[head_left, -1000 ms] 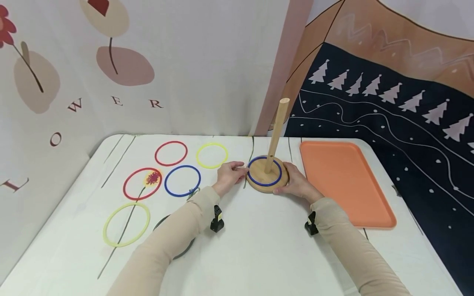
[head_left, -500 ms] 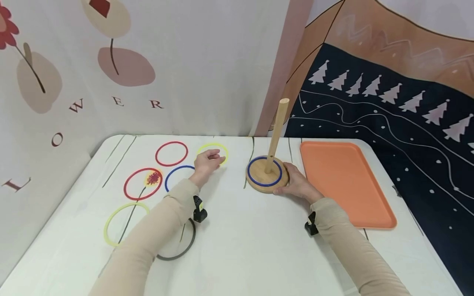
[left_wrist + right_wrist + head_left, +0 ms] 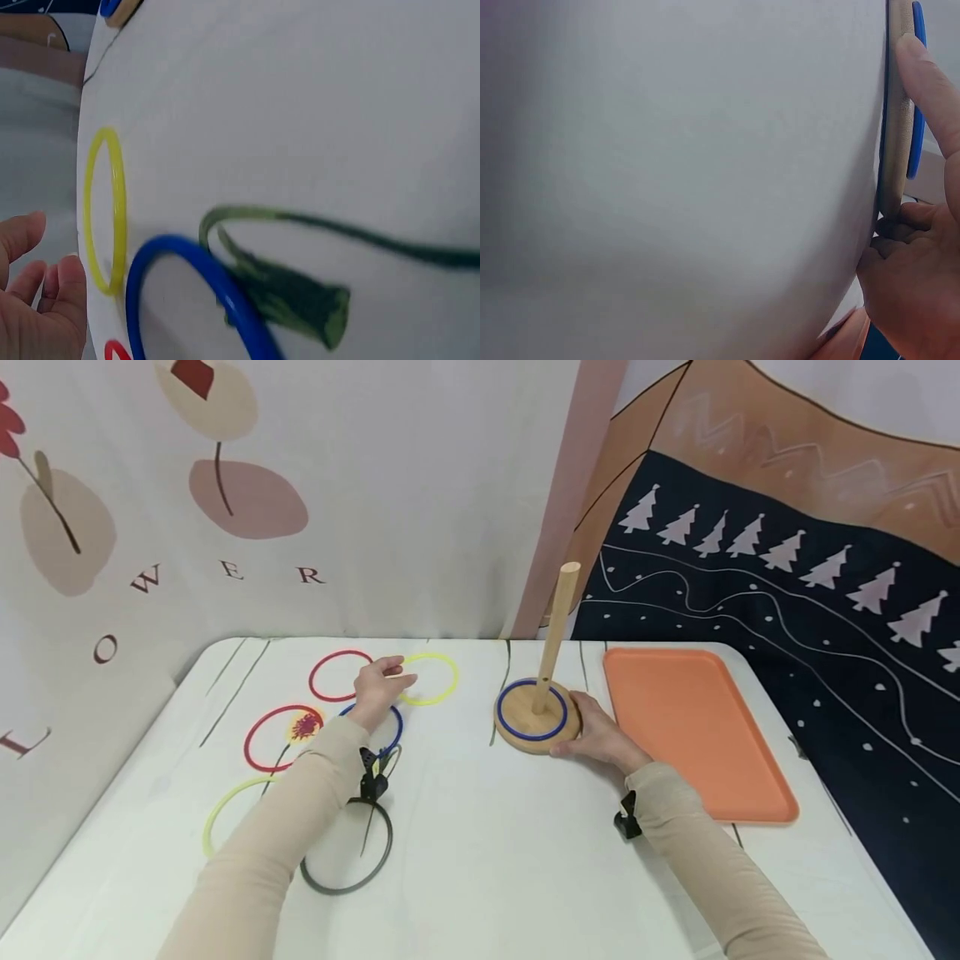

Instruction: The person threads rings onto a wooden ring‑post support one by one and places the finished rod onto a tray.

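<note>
In the head view my left hand (image 3: 377,693) hovers over the far-left rings with fingers loosely bent. It holds nothing, and the left wrist view shows its thumb and fingers apart. Below it lies a blue ring (image 3: 401,727), partly hidden by the hand and sleeve. A yellow ring (image 3: 456,677) and a red ring (image 3: 312,681) are close by. My right hand (image 3: 602,733) grips the right edge of a round wooden base (image 3: 517,714), thumb in front. From that base rises a wooden peg (image 3: 557,635), with another blue ring (image 3: 531,740) lying around its foot.
An orange tray (image 3: 697,727) lies right of the base. A second red ring (image 3: 246,739), a pale yellow ring (image 3: 207,827) and a dark grey ring (image 3: 390,843) lie at left, some partly under the left sleeve. A printed curtain hangs behind the table.
My left hand has moved left from beside the wooden base, past the yellow ring, to above the blue ring on the table. My right hand stays on the base.
</note>
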`<move>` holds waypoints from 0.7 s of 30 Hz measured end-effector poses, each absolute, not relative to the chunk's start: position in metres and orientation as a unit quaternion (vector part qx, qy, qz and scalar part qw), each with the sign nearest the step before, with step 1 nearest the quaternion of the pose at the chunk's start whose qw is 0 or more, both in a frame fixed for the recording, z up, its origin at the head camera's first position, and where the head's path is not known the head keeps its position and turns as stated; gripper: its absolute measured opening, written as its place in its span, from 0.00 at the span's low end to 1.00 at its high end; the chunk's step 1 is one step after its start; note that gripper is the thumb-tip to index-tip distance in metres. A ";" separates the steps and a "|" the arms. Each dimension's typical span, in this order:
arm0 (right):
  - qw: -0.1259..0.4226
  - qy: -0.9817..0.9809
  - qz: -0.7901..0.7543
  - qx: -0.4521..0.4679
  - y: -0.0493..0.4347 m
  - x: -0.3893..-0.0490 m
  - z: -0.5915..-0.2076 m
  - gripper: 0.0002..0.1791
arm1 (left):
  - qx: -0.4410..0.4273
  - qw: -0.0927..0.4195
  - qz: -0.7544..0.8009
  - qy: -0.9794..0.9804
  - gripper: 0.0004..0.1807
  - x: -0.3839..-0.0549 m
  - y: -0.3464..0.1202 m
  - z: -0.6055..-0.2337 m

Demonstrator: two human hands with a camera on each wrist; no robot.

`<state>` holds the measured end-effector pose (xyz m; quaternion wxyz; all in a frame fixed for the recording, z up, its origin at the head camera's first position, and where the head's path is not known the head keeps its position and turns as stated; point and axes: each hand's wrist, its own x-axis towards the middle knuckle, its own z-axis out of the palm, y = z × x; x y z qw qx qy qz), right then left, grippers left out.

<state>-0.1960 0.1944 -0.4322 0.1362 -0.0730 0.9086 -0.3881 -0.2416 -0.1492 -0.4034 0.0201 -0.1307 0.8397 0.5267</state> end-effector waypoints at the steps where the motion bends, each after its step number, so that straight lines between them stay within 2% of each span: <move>1: 0.136 0.908 -0.389 -0.073 0.195 -0.196 -0.432 0.62 | -0.129 0.020 0.521 0.843 0.27 -0.242 -0.152 -0.404; 21: 0.126 0.910 -0.390 -0.068 0.193 -0.196 -0.435 0.61 | -0.120 0.065 0.458 0.879 0.29 -0.254 -0.168 -0.415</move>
